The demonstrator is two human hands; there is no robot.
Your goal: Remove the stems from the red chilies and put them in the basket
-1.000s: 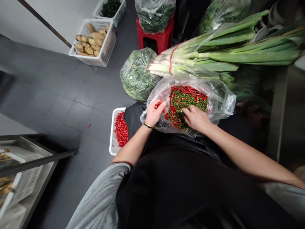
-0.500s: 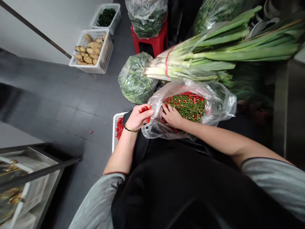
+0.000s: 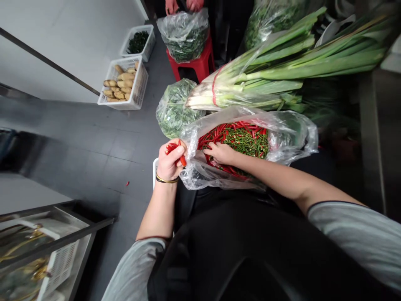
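Observation:
My left hand (image 3: 171, 161), with a gold bangle at its wrist, is closed around several red chilies (image 3: 177, 149). It is just left of the clear plastic bag (image 3: 194, 173) lying on my lap. That bag holds a heap of red and green chilies (image 3: 242, 140). My right hand (image 3: 221, 152) rests on the heap's near edge, fingers slightly spread and touching the chilies without gripping any that I can see. Only a sliver of a white plastic basket (image 3: 154, 169) shows beyond my lap, and its contents are hidden.
A banded bundle of large green onions (image 3: 244, 81) lies just beyond the bag, beside a bagged mass of greens (image 3: 175, 108). Another bag of greens (image 3: 184, 37) sits on a red stool (image 3: 191, 69), with a co-worker's hands (image 3: 183, 4) behind it. Baskets and a metal rack (image 3: 46, 246) stand on the grey floor (image 3: 94, 142).
My left hand has risen and moved toward me with the red chilies. My right hand has shifted left along the bag, and the white basket is now mostly hidden. A co-worker's hands have come into view.

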